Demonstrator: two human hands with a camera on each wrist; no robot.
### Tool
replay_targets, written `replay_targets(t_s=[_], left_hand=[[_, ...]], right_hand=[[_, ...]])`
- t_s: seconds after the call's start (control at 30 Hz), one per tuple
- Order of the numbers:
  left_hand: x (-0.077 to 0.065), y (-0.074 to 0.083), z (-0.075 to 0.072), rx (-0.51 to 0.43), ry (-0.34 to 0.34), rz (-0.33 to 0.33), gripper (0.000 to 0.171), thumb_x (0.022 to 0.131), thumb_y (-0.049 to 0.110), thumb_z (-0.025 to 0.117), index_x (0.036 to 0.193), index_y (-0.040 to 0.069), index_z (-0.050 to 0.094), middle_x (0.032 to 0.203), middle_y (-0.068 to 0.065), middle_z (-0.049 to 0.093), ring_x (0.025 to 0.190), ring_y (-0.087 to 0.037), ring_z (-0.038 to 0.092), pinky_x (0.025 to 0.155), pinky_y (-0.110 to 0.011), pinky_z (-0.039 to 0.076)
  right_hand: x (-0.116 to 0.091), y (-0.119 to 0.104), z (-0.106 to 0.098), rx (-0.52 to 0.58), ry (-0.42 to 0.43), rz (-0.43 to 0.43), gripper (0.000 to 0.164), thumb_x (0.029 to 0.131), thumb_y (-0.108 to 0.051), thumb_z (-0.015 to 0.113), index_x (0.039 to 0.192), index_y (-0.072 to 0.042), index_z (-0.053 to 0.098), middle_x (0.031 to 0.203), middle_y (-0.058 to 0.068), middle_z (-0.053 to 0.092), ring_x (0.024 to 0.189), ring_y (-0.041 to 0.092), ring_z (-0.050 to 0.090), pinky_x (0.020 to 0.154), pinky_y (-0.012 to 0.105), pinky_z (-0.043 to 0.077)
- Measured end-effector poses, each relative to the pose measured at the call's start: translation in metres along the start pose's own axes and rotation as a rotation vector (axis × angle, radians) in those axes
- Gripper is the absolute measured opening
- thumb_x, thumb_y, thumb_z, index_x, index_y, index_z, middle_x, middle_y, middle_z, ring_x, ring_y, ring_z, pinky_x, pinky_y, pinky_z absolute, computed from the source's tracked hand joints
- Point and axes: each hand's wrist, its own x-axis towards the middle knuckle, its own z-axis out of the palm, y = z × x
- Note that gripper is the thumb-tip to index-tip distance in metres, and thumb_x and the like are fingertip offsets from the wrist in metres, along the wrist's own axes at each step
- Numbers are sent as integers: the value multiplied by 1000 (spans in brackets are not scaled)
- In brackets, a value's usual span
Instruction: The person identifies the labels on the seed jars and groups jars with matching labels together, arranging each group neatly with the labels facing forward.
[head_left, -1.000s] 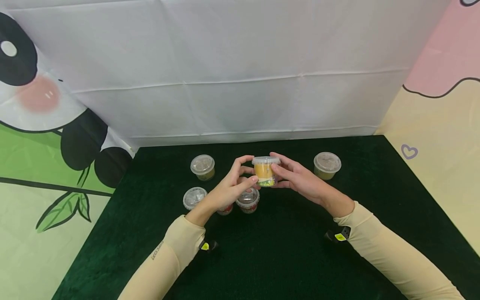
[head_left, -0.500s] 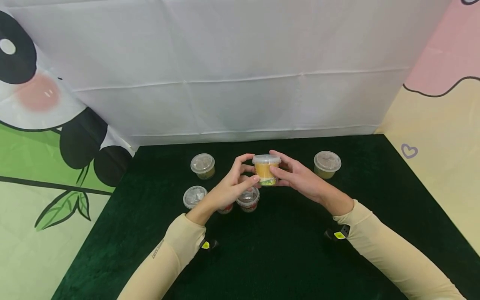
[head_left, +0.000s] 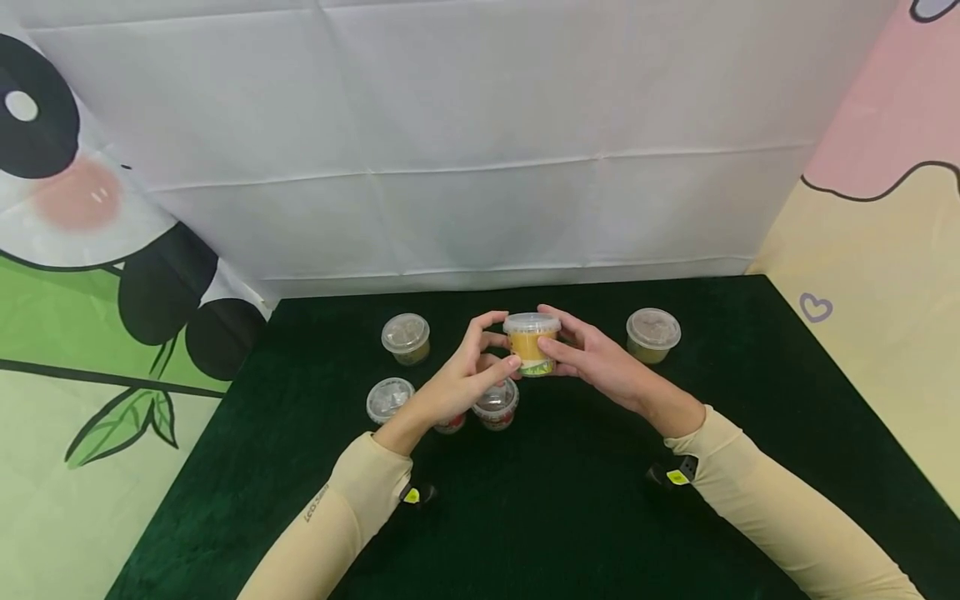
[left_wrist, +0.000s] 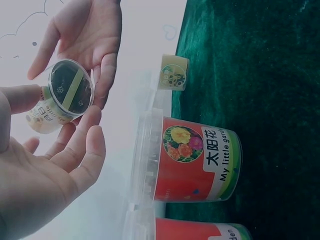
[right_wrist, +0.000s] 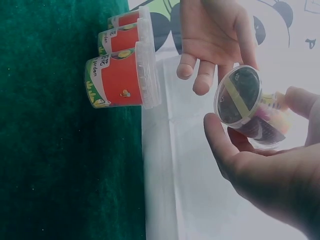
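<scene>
A clear-lidded plastic cup with a yellow label (head_left: 531, 344) is held upright above the dark green cloth, between both hands. My left hand (head_left: 459, 377) has thumb and fingertips at its left side. From the right, my right hand (head_left: 603, 360) grips it, thumb across the front and fingers behind. Both wrist views show the cup's dark, see-through base (left_wrist: 73, 87) with a pale strip across it. Just below the left hand stand red-labelled cups (head_left: 497, 406) in a row, one partly hidden by the left wrist. The nearest one (left_wrist: 186, 160) carries a flower picture.
A lidded cup with a yellowish body (head_left: 406, 338) stands at the back left, and a similar cup (head_left: 653, 335) at the back right. The green-covered table (head_left: 555, 517) meets a white cloth backdrop (head_left: 480, 217). Printed panels flank it on both sides.
Between the fingers the cup has turned slightly, and my right thumb sits a little further left and lower on the label. The cups on the table have stayed put.
</scene>
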Motion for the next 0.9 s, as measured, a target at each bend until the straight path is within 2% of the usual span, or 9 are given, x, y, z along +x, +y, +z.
replay_targets(t_s=[0.23,0.5,0.63,0.77,0.9], left_hand=[[0,2,1,-29,3,9,64,107,14,53,156,26,13,139,-20,41,113,-43,62,94,-57,52],[-1,3,0,-17,10,1,65,106,16,54,156,25,13,140,-19,41,108,-30,64,93,-55,53],[-1,2,0,-13,15,6,65,106,21,55,155,28,14,140,-18,40,108,-29,64,93,-54,53],[-1,3,-1,-14,17,6,66,106,22,56,155,30,13,141,-18,39,111,-38,62,93,-53,53],[-2,3,-2,-9,19,1,67,106,22,57,155,30,13,142,-18,38,113,-36,62,94,-54,53]], right_hand=[[0,0,0,3,-1,-10,70,108,-33,51,164,-18,12,159,14,30,139,36,39,110,51,41],[1,-2,1,42,-4,-18,68,108,-30,50,163,-16,12,160,15,30,138,36,42,108,49,44],[0,-3,2,64,1,-10,65,108,-30,50,161,-13,15,158,16,34,135,35,45,108,49,44],[-1,-5,3,77,4,3,64,107,-30,51,158,-11,17,156,17,35,135,34,45,109,49,42],[-1,-5,3,78,6,3,63,107,-29,51,158,-9,20,153,18,35,134,35,44,109,48,43]])
